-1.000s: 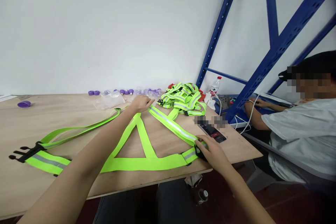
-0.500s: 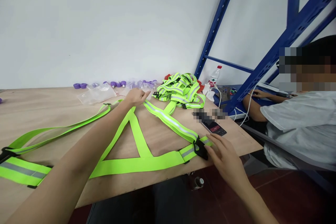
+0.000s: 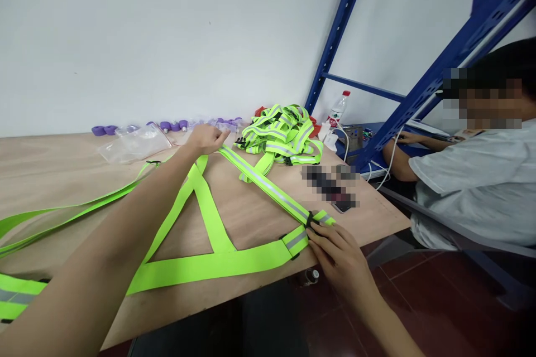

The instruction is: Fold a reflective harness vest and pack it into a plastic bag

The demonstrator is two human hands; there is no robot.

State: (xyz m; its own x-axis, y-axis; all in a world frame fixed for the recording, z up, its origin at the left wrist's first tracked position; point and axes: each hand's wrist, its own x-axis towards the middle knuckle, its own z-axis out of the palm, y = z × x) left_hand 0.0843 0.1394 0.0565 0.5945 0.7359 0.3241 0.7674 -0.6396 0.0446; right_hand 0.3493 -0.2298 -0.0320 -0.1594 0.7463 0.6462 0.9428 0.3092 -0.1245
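A neon-green reflective harness with grey stripes lies spread over the wooden table in the head view. My left hand is closed on the far end of its striped strap, which runs straight and taut toward the near right. At that strap's near end, my right hand has its fingers closed over a black buckle, mostly covering it. A short striped strap end sticks out beyond the buckle. My left forearm hides part of the harness's left side.
Behind the harness lies a heap of similar green straps. Clear plastic bags and purple pieces line the wall. A phone rests at the right, near a bottle and blue rack. Another person sits beyond.
My right hand has moved left onto the buckle and closed over it. The strap between my hands has straightened, and my left hand still grips its far end. The view has shifted slightly.
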